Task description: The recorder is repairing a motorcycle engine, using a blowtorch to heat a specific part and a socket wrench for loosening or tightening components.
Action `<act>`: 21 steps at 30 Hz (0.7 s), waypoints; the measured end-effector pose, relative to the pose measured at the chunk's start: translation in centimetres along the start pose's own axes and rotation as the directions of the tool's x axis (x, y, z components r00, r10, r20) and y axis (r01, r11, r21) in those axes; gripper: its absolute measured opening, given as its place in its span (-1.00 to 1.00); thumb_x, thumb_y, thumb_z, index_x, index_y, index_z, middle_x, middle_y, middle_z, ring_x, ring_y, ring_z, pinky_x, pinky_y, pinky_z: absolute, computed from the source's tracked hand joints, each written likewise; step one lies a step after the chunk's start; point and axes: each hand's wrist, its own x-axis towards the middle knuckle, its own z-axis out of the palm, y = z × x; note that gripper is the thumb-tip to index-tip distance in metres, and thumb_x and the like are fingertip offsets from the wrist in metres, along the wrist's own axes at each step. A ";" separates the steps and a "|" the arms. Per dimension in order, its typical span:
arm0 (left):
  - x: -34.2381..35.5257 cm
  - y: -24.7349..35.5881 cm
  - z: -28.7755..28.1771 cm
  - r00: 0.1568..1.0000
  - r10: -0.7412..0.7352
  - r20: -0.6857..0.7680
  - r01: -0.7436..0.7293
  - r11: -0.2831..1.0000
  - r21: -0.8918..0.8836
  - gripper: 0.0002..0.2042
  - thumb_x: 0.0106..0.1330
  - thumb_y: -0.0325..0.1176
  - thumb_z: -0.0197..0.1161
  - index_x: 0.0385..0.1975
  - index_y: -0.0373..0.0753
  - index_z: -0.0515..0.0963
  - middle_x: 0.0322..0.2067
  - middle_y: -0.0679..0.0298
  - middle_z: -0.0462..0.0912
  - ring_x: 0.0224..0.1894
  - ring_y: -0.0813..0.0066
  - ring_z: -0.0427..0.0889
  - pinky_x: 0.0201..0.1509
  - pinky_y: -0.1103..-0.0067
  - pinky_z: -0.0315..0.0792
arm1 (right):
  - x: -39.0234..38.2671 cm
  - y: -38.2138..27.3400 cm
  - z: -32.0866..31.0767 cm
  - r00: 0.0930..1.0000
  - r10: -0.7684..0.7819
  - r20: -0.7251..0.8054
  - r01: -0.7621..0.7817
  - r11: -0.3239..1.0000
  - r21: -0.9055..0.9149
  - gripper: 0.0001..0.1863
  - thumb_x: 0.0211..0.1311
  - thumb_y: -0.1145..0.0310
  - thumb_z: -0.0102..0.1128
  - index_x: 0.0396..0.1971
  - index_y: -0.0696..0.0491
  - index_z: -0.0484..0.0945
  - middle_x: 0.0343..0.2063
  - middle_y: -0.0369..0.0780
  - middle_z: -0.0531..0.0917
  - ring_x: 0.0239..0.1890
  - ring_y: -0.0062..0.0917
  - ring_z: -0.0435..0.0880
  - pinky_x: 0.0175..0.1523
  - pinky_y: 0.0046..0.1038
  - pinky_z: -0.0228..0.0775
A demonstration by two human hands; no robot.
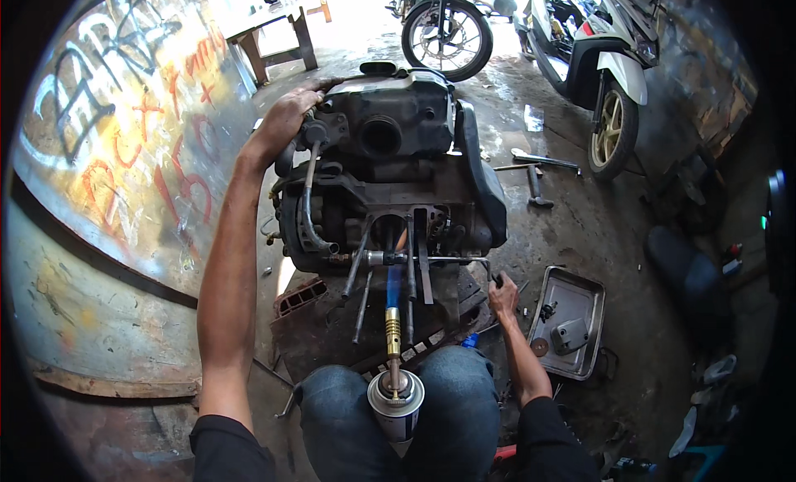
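Note:
A scooter engine (394,183) stands in front of me, a black airbox (383,121) on top and long studs (412,275) pointing toward me. My left hand (290,117) is wrapped over its upper left corner; some fingertips are hidden. My right hand (503,298) is closed around the bent end of a metal bar (452,259), which runs across the studs to a socket-like piece (379,258). Between my knees stands a gas torch (395,403), upright and lit. Its brass nozzle (393,331) sends a blue flame (394,287) toward the engine's round opening.
At right, a metal tray (594,366) holds a grey cover and small parts. A hammer (537,187) and a wrench (543,158) lie on the floor. A white scooter (622,71) and another motorcycle (448,38) stand beyond. A painted panel (124,142) borders the left.

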 end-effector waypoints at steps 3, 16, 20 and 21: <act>-0.3 -0.4 0.1 1.000 -0.014 0.023 0.014 1.000 0.008 -0.71 0.34 -0.43 -0.03 -0.12 -0.49 0.55 -0.05 -0.16 0.57 0.07 0.01 0.55 0.19 0.39 0.37 | -1.1 -0.7 -1.0 0.988 0.114 -0.102 -0.096 0.981 0.169 -0.66 0.12 0.18 0.23 -0.29 0.19 0.59 -0.43 0.00 0.65 -0.32 -0.15 0.66 -0.20 -0.22 0.46; -0.1 1.1 0.1 0.999 -0.054 -0.003 0.054 0.999 -0.004 -0.75 0.34 -0.47 -0.04 -0.23 -0.47 0.58 -0.09 -0.17 0.59 0.03 0.02 0.57 0.19 0.36 0.40 | 6.3 -6.6 3.3 0.973 -0.230 0.029 0.180 0.826 0.534 -0.55 0.36 0.08 -0.03 -0.07 0.19 0.53 -0.35 -0.10 0.62 -0.27 -0.41 0.53 -0.12 -0.28 0.37; 0.2 1.7 0.0 0.997 -0.067 0.035 0.068 0.997 -0.037 -0.76 0.32 -0.48 -0.05 -0.27 -0.47 0.58 -0.10 -0.17 0.60 0.01 0.01 0.58 0.18 0.35 0.40 | 7.6 -2.4 6.8 0.937 -0.340 0.082 0.216 0.746 0.630 -0.48 0.40 -0.03 -0.10 0.00 0.14 0.50 -0.28 -0.24 0.62 -0.26 -0.40 0.56 -0.12 -0.35 0.40; 0.1 2.1 -0.2 0.996 -0.084 0.007 0.085 0.993 -0.079 -0.76 0.32 -0.49 -0.06 -0.31 -0.46 0.58 -0.12 -0.17 0.60 -0.01 0.01 0.59 0.16 0.35 0.41 | 7.2 -2.2 6.9 0.951 -0.267 0.154 0.073 0.680 0.730 -0.45 0.39 -0.10 -0.11 0.00 0.10 0.50 -0.27 -0.29 0.61 -0.28 -0.49 0.54 -0.17 -0.43 0.39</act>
